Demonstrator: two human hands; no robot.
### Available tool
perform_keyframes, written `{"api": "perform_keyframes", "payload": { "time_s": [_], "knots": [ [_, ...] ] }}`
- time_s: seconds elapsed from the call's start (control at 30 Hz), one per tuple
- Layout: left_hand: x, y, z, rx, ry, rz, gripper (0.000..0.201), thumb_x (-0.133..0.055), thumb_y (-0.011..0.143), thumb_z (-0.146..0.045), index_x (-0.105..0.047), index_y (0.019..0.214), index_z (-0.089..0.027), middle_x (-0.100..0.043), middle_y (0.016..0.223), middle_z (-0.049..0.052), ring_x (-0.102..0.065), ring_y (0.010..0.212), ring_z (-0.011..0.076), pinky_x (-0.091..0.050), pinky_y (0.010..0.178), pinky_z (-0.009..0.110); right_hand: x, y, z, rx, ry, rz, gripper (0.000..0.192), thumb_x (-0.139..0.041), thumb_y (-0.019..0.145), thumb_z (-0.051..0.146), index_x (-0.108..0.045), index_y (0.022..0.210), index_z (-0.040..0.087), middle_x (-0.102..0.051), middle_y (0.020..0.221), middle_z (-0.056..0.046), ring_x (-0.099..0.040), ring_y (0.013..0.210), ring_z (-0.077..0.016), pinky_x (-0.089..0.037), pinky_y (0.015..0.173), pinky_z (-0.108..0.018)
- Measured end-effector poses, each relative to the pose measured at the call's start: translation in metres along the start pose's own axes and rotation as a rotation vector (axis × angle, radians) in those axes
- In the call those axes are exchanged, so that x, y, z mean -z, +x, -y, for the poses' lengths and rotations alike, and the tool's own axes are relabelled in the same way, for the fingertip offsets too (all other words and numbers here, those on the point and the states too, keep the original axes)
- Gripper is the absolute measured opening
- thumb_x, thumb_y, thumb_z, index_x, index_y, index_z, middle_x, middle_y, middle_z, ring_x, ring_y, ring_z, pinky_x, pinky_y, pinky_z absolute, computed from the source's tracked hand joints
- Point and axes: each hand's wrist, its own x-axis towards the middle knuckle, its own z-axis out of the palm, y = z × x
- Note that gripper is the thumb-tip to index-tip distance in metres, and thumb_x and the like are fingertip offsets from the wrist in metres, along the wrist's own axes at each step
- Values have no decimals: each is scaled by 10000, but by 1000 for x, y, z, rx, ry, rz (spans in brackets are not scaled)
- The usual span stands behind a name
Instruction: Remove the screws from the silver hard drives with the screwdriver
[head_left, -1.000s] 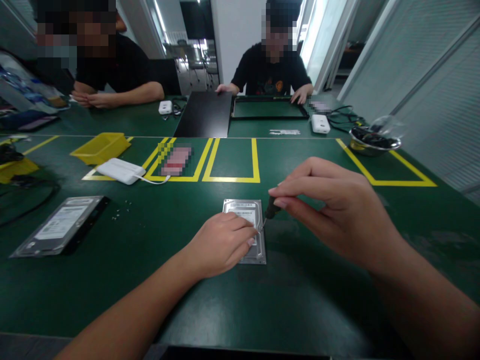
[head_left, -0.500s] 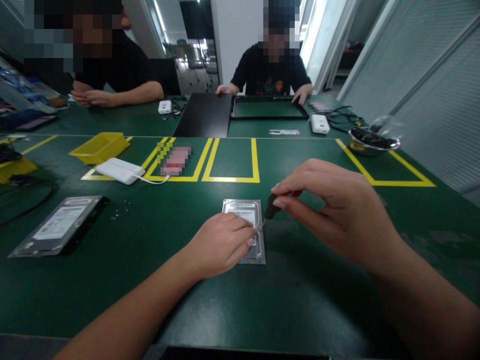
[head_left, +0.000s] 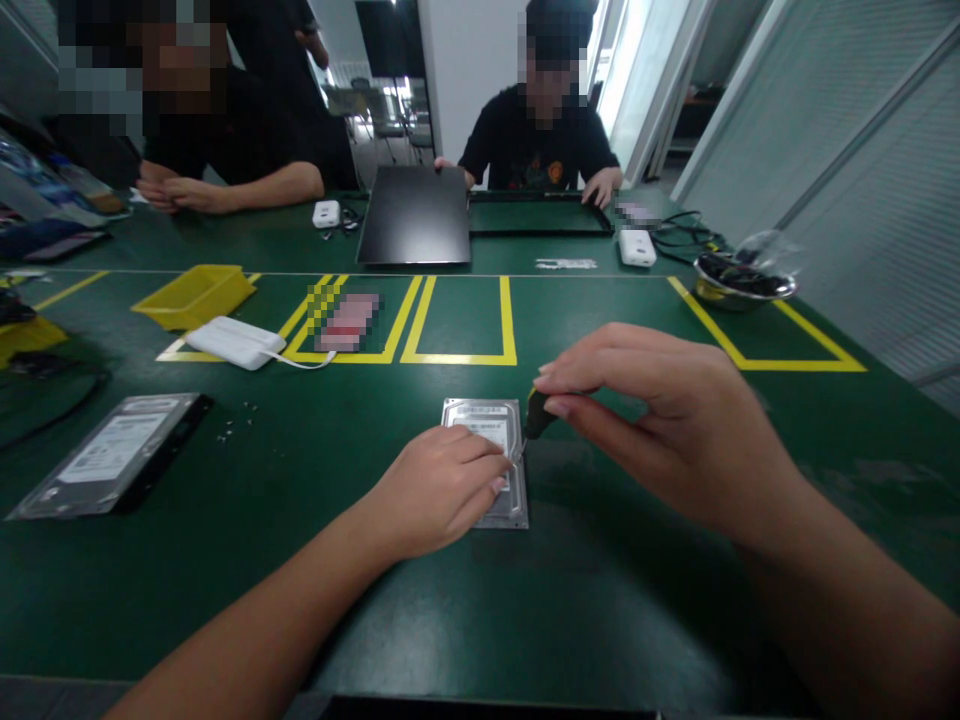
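Observation:
A small silver hard drive (head_left: 514, 512) lies flat on the green table. My left hand (head_left: 450, 490) rests over it with curled fingers, holding it down and hiding much of its label. In my right hand (head_left: 660, 410), a dark-handled screwdriver (head_left: 538, 415) is pinched between thumb and fingers. Its thin shaft slants down to the drive's right edge, close to my left fingertips. Whether the tip sits in a screw is too small to tell. A larger hard drive (head_left: 120, 440) lies at the left, with several tiny screws (head_left: 238, 425) beside it.
Yellow tape marks areas across the table. Beyond my hands are a yellow bin (head_left: 195, 297), a white power bank (head_left: 234, 342) cabled to a phone (head_left: 349, 322), and a metal bowl (head_left: 742, 285) of dark items. Opposite, a person handles a black panel (head_left: 416, 215) and a frame (head_left: 540, 233).
The person opposite has tilted the black panel up and shifted it slightly. Another person has appeared standing at the back left. My hands keep nearly the same pose.

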Motion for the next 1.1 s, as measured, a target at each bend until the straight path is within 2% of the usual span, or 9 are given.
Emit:
{"api": "perform_keyframes", "payload": {
  "time_s": [0.53,0.77,0.87,1.1],
  "knots": [
    [-1,1,1,-4,-3,-4,300,-429,1000,-294,-650,1172,-187,-699,1108,62,-641,1016,241,-486,876,429,-2,-1,0,46,41,14,131,-601,882,124,-681,977,163,-731,1033,-33,-668,957,-130,-517,850,-244],
    [0,0,0,-4,-18,-4,293,-435,996,-285,-654,1168,-192,-697,1119,60,-639,1033,238,-483,891,426,-4,0,3,0,42,-12,19,-675,862,206,-663,867,192,-721,915,-44,-667,849,-175,-531,735,-309],
    [1,0,-1,-3,-16,-10,294,-440,994,-285,-656,1170,-192,-699,1119,60,-639,1029,239,-483,891,424,-6,0,2,3,10,-31,35,-662,868,195,-646,837,193,-715,889,-43,-657,817,-171,-521,713,-313],
    [1,0,0,-12,-10,-15,296,-430,999,-289,-651,1167,-187,-701,1121,65,-641,1019,241,-481,882,419,-9,0,0,2,-16,-28,34,-634,888,213,-645,919,206,-726,938,-31,-664,849,-169,-524,757,-313]
  ]
}}
